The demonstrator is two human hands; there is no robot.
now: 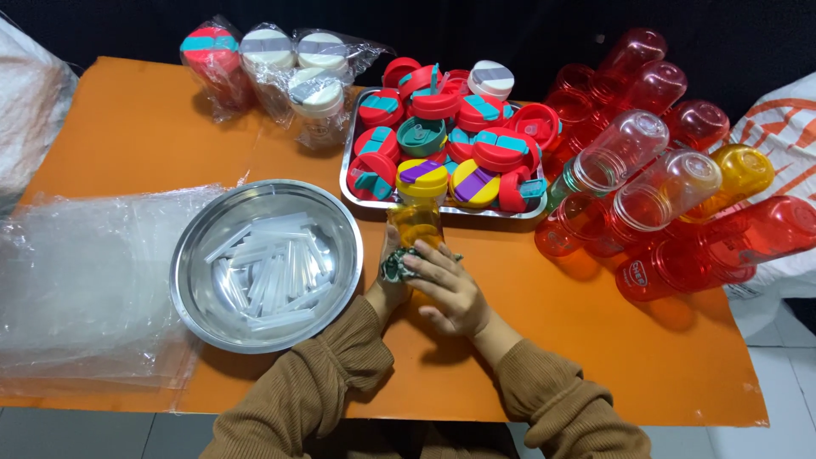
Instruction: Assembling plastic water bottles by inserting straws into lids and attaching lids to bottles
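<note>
One steel bowl (265, 263) holds clear straws (272, 272), too many and too overlapped to count. One metal tray (350, 174) carries roughly twenty caps (476, 144) (mostly red, two yellow). Four bagged bottles (280, 64) stand behind. About a dozen empty bottles (663, 187) lie stacked: mostly red, two clear, one yellow. One stack of plastic bags (76, 280).

An orange table (153, 127) carries a steel bowl (191, 293) left of the fingers (425, 259), a lid tray (350, 174) beyond them, plastic bottles (663, 195) rightward, clear bags (76, 280) far left.
</note>
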